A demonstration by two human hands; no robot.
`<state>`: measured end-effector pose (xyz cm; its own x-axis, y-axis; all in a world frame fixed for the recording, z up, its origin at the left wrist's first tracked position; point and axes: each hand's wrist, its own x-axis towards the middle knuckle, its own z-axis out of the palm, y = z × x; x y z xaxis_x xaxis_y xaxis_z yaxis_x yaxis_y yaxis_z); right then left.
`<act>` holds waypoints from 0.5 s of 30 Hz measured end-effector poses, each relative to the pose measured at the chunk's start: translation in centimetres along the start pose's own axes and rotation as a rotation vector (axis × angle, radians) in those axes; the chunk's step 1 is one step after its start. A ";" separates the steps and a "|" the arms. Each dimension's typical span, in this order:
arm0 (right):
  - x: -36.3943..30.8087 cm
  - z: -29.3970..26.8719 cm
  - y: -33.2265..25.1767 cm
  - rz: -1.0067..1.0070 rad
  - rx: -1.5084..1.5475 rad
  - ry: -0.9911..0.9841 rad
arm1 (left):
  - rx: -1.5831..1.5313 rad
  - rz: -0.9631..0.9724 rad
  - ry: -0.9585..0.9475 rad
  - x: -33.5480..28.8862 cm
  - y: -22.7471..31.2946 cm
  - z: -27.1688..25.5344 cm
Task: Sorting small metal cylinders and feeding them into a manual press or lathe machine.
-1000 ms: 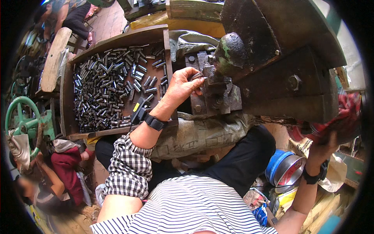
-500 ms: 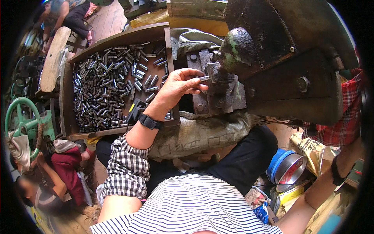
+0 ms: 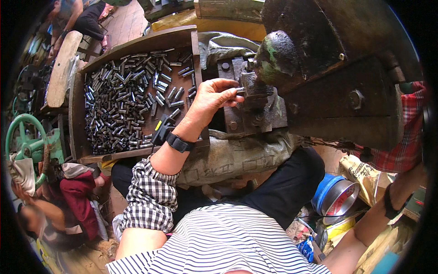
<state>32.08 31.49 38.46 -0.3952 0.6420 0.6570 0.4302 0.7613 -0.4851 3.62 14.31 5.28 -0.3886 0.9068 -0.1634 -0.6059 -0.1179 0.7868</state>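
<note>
My left hand [image 3: 211, 99] reaches across to the dark press machine [image 3: 328, 68]. Its fingertips pinch a small metal tube [image 3: 240, 90] against the steel die block [image 3: 255, 98], under the worn green ram head [image 3: 276, 57]. A black wrist band [image 3: 179, 142] sits on that arm. To the left, a wooden tray [image 3: 137, 45] holds several loose short metal tubes [image 3: 123, 105]. My right forearm [image 3: 369, 223], also with a dark band, rises along the right rim. The right hand itself is out of sight beyond a red checked cloth [image 3: 401, 137].
A grey sack [image 3: 232, 155] covers my lap below the die. A blue and silver tin [image 3: 335, 196] and paper bags lie at lower right. A green handwheel [image 3: 23, 137] and a crouching person [image 3: 59, 201] are at the left, and another person [image 3: 77, 18] is at the top left.
My left hand has settled the small tube at the die block. My right arm has dropped and swung outward, taking the hand out of the picture.
</note>
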 end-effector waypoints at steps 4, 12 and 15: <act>-5.9 -0.6 7.6 -0.040 -0.079 -0.022 | 0.095 0.034 0.048 0.0 0.0 0.8; -9.3 1.5 9.5 -0.099 -0.007 -0.044 | 0.430 0.182 0.266 0.2 -0.9 0.1; -6.2 0.8 4.5 -0.122 0.009 0.079 | 0.889 0.455 0.316 -1.7 0.0 -1.9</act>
<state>35.80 30.96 31.71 -0.3783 0.5360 0.7547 0.3756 0.8341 -0.4041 2.96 11.97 4.41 -0.6933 0.6892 0.2102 0.3216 0.0349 0.9462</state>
